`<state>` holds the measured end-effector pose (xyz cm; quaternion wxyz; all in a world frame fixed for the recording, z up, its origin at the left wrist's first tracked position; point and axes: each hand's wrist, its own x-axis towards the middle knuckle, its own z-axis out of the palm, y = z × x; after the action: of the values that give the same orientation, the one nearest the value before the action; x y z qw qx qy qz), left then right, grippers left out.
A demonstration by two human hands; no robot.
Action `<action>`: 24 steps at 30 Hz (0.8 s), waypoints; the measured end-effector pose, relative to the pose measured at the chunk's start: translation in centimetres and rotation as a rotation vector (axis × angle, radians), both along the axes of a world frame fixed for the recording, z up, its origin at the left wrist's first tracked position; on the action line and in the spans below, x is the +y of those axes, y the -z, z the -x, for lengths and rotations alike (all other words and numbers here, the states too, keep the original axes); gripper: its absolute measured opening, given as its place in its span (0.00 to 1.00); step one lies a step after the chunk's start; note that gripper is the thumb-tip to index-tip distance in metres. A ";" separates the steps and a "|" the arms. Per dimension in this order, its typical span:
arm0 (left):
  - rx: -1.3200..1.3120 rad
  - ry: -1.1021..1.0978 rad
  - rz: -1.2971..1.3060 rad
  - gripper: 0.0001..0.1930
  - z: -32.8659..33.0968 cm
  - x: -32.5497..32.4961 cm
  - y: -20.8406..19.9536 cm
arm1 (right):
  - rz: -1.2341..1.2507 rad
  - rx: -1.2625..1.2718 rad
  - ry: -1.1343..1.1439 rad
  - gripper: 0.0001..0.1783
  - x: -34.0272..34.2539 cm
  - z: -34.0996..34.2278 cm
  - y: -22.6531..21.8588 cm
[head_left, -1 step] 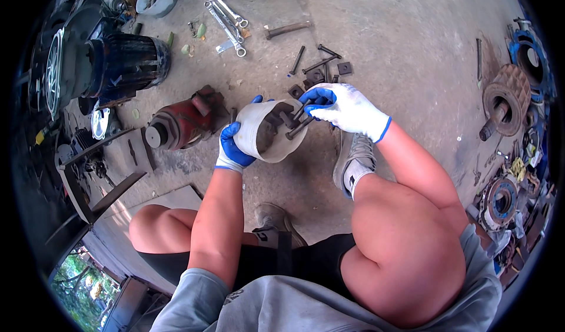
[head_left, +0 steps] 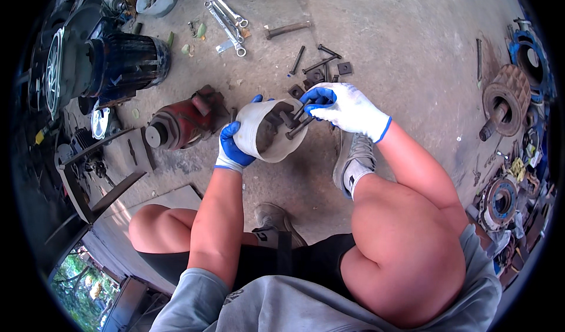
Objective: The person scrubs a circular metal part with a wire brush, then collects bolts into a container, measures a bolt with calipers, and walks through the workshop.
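My left hand, in a white glove with blue palm and fingers, grips a whitish plastic tub from its left side. The tub is tipped so that its mouth faces right, and dark metal pieces show inside. At the mouth, my right hand, gloved alike, has its fingers closed around dark bolts; their exact number is hard to make out. Just beyond that hand, on the concrete floor, lie several loose bolts and square nuts.
A red motor-like part lies left of the tub, and a dark blue motor housing farther left. Combination wrenches and a long bolt are ahead. A ribbed rotor and a flanged ring line the right side.
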<state>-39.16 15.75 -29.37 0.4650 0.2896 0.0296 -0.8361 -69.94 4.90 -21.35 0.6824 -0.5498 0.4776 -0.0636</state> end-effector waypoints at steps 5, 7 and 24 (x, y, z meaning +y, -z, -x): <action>0.052 -0.040 0.022 0.59 -0.9 0.1 0.4 | 0.121 0.003 -0.078 0.20 -0.4 -0.4 -1.6; 0.033 -0.132 0.003 0.58 -0.6 -0.1 0.2 | -0.004 -0.150 0.004 0.20 -0.8 -0.3 -2.2; 0.060 0.107 -0.290 0.31 0.3 2.0 2.9 | -0.648 -0.160 -0.161 0.45 5.5 -1.6 2.6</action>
<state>-39.47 17.75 -32.29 0.3721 0.3296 0.1486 -0.8549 -68.31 10.41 -23.91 0.8597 -0.3338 0.3727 0.1025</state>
